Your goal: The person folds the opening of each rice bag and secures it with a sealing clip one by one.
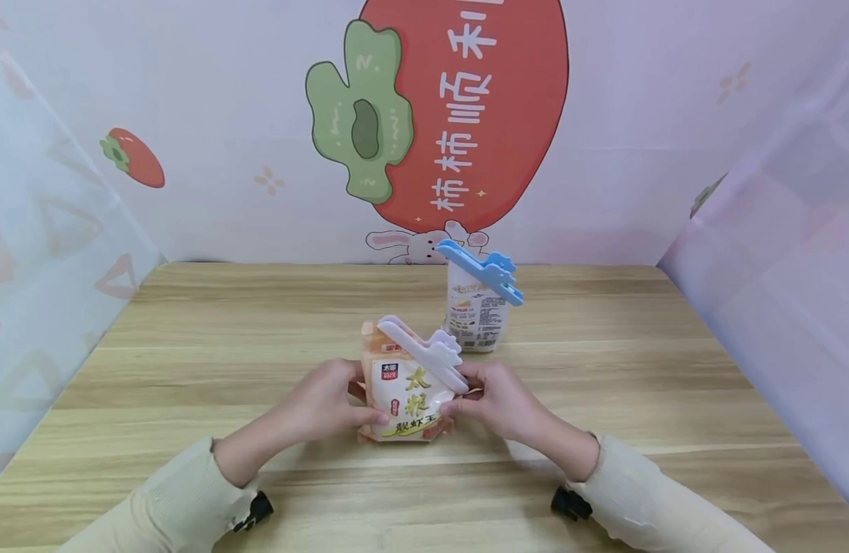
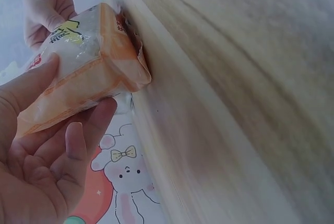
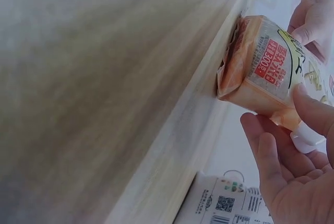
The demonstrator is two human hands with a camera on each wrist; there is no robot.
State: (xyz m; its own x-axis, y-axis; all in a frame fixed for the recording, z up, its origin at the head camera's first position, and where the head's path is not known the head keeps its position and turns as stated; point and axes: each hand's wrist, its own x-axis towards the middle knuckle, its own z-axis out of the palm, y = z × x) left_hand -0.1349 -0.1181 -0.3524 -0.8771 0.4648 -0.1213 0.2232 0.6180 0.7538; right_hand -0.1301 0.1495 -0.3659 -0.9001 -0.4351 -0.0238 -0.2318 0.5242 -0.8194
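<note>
A small orange-and-clear bag of rice (image 1: pixel 405 388) stands in front of me with gold and black lettering on its face. A pale lilac bag clip (image 1: pixel 427 355) slants down across its top toward the right. My left hand (image 1: pixel 330 398) holds the bag's left side, thumb on the front and fingers behind. On the opposite side, my right hand (image 1: pixel 495 401) grips it the same way, close below the clip's low end. Both wrist views show the bag's orange folded bottom (image 3: pixel 237 59) right at the tabletop.
Behind and to the right stands a white printed bag (image 1: pixel 474 315) with a blue bag clip (image 1: pixel 481 270) across its top. The wooden table (image 1: pixel 189 338) runs back to a patterned backdrop (image 1: pixel 223 84), with similar sheets at both sides.
</note>
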